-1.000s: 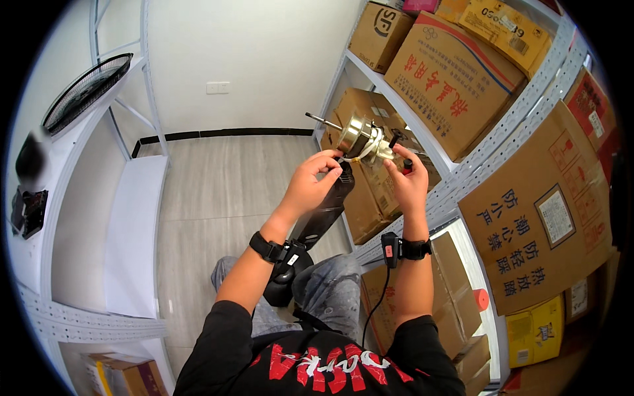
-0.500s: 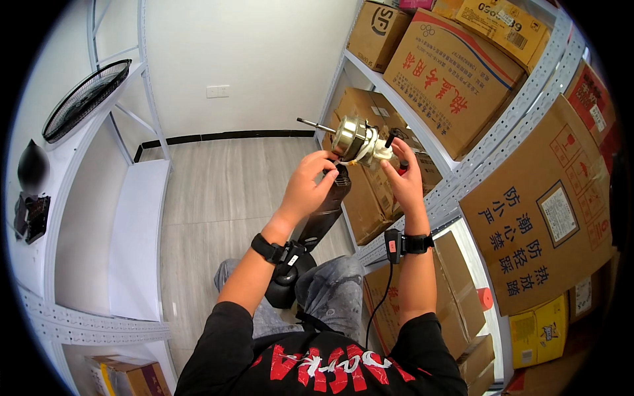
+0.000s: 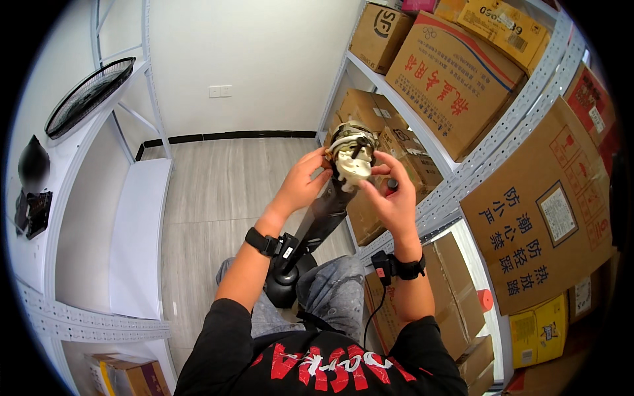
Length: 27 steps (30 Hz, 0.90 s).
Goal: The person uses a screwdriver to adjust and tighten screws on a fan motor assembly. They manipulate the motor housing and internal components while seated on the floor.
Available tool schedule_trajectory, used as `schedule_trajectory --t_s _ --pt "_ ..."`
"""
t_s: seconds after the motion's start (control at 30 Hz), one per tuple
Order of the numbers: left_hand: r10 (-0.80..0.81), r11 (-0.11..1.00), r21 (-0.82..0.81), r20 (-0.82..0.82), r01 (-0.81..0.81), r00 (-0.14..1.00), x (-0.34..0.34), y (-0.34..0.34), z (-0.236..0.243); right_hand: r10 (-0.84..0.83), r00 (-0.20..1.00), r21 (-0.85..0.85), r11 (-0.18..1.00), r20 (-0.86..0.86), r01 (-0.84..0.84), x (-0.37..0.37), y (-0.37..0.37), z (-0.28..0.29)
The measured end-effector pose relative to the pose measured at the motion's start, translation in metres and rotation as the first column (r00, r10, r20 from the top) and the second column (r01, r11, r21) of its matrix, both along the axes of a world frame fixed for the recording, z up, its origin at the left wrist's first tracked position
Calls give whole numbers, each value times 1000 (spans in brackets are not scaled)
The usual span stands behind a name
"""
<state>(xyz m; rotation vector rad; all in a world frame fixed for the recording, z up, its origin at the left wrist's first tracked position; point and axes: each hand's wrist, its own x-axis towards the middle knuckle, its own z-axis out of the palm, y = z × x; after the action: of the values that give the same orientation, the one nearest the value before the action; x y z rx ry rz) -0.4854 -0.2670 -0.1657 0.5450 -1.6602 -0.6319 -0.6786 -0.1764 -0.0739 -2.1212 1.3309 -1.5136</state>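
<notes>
A bare fan motor [image 3: 353, 135] with a cream gearbox [image 3: 355, 168] and a black knob sits at the top of a black fan stand [image 3: 320, 221]. The stand's round base [image 3: 282, 290] is between my legs. My left hand [image 3: 302, 183] has thumb and fingertips closed at the motor's left side; what exactly they pinch is partly hidden. My right hand [image 3: 396, 201] has its thumb and index finger at the gearbox's right side. Tucked in that hand is a tool with a red-and-black handle [image 3: 393, 185], its shaft not visible.
On the left shelf [image 3: 99, 125] lie a round black fan grille [image 3: 89, 99], a dark rounded part [image 3: 33, 165] and small black pieces [image 3: 36, 214]. Cardboard boxes [image 3: 456, 86] fill the right rack, and a large box [image 3: 548, 211] stands close by my right side.
The motor has swung round, so its long shaft no longer shows and the gearbox faces me. It sits lower, over the stand's top. My right hand has moved down and left with it.
</notes>
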Motion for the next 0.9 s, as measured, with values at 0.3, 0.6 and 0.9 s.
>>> schedule_trajectory --t_s 0.3,0.6,0.9 --pt "-280 923 232 -139 306 950 13 -19 -6 -60 957 -66 994 282 82 -29 -29 -10" --pt "-276 909 296 -100 293 956 10 -12 7 185 898 563 723 399 -400 -40 -101 -26" --pt "-121 960 261 67 99 990 9 -19 -4 248 891 489 764 380 -421 -39 -91 -21"
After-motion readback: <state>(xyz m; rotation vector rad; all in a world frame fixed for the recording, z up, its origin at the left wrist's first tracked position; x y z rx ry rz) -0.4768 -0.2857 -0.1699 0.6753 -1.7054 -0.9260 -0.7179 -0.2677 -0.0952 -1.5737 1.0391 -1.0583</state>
